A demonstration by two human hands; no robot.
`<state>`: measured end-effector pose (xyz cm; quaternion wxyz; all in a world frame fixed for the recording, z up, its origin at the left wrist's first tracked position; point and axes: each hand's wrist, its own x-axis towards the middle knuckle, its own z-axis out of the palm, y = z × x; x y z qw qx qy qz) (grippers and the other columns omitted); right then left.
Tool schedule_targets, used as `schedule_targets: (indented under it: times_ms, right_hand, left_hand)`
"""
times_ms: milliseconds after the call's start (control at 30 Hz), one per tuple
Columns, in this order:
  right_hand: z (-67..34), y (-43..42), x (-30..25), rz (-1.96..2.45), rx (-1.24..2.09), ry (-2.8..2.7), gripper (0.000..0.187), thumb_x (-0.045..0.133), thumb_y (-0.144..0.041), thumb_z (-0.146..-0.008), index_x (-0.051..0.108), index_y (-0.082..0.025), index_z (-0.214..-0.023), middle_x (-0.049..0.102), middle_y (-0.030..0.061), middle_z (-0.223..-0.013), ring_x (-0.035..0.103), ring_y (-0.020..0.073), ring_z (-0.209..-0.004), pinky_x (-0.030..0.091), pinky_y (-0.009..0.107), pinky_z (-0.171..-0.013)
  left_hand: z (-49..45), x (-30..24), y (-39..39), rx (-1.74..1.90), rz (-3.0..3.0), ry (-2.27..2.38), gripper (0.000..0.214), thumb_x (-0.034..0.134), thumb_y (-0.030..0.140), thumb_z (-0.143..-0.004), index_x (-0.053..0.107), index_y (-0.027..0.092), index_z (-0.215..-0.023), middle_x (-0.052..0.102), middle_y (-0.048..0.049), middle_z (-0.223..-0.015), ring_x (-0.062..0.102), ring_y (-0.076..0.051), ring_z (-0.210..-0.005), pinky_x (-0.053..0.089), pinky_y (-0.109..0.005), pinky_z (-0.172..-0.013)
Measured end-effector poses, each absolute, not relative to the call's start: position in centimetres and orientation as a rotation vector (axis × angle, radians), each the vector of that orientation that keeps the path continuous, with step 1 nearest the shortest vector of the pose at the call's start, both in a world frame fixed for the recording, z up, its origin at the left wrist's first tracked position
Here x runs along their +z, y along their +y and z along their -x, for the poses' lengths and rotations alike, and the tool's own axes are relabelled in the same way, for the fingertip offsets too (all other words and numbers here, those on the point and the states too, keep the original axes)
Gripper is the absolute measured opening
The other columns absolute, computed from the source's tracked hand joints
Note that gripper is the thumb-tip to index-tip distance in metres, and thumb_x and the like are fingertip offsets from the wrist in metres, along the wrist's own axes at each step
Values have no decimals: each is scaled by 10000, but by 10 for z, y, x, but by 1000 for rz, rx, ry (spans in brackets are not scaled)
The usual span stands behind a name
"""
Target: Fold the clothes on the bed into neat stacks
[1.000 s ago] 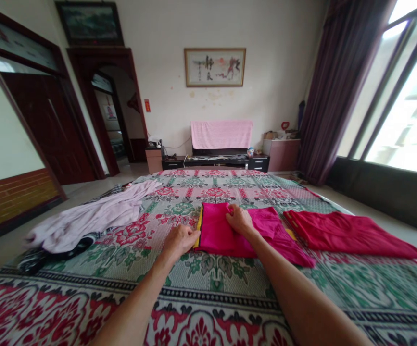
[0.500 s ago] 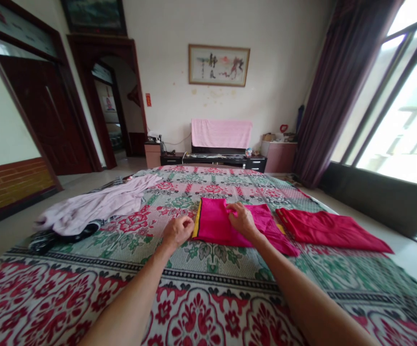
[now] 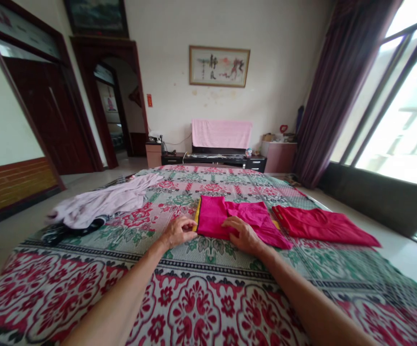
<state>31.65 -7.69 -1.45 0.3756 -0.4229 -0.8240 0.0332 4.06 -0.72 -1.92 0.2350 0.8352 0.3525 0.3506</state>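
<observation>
A folded magenta garment [image 3: 211,216] with a yellow and black band along its left side lies on the patterned bedspread [image 3: 190,307]. My left hand [image 3: 177,231] is at that band's near end, thumb and fingers closed on the edge. Flat on the garment's near middle part rests my right hand [image 3: 243,235], its fingers stretched out and apart. The garment's right part is looser and wrinkled. Just right of it lies a folded red garment [image 3: 323,226], which neither hand touches.
A pale pink garment [image 3: 103,199] lies heaped at the left over black-and-white cloth [image 3: 58,233]. Beyond the bed's far edge stands a low black cabinet [image 3: 255,164], with a pink cloth [image 3: 221,133] draped above it. A purple curtain [image 3: 323,96] hangs at the right.
My right hand has come down toward the garment's near edge, and its fingers have spread from a pinch. My left hand has shifted slightly right onto the yellow band.
</observation>
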Motion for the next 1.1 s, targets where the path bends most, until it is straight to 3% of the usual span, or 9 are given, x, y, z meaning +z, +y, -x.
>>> schedule_targets:
  times_ms: [300,500,833,1000,1100]
  right_hand:
    - [-314,-73,-21,1075,43,-2143,375,489,-16,-705,666,-200,-980,651,60,-1009,601,162,-950,484,294,-865]
    - [-310,-78,-15,1089,58,-2115,296,482,-31,-703,669,-190,-868,661,54,-939,614,150,-874,488,279,-821]
    - [-310,-84,-12,1089,34,-2171,256,496,-51,-694,665,-177,-839,648,64,-918,604,157,-860,481,274,-797]
    - [-313,-88,-4,1057,79,-2258,266,596,-134,-676,668,-156,-931,639,94,-979,595,190,-924,473,310,-848]
    - [-316,-84,-2,1105,110,-2282,297,608,-121,-639,683,-163,-923,639,88,-991,600,187,-908,473,301,-836]
  left_hand:
    - [-44,-28,-9,1078,-2525,964,102,586,195,-735,677,176,-777,606,-16,-735,571,-108,-672,448,-222,-659]
    - [-46,-26,-13,1009,-2604,1083,118,542,145,-741,653,187,-744,617,-21,-752,567,-114,-705,433,-218,-682]
    - [-47,-18,-20,996,-2621,1156,146,531,96,-709,651,179,-712,630,-22,-731,577,-124,-700,435,-227,-699]
    - [-48,-19,-20,1047,-2468,1374,170,531,251,-807,682,180,-772,647,-42,-786,592,-134,-735,433,-238,-713]
    - [-51,-20,-21,1055,-2404,1640,281,527,368,-833,680,172,-703,646,-74,-794,597,-161,-775,430,-266,-751]
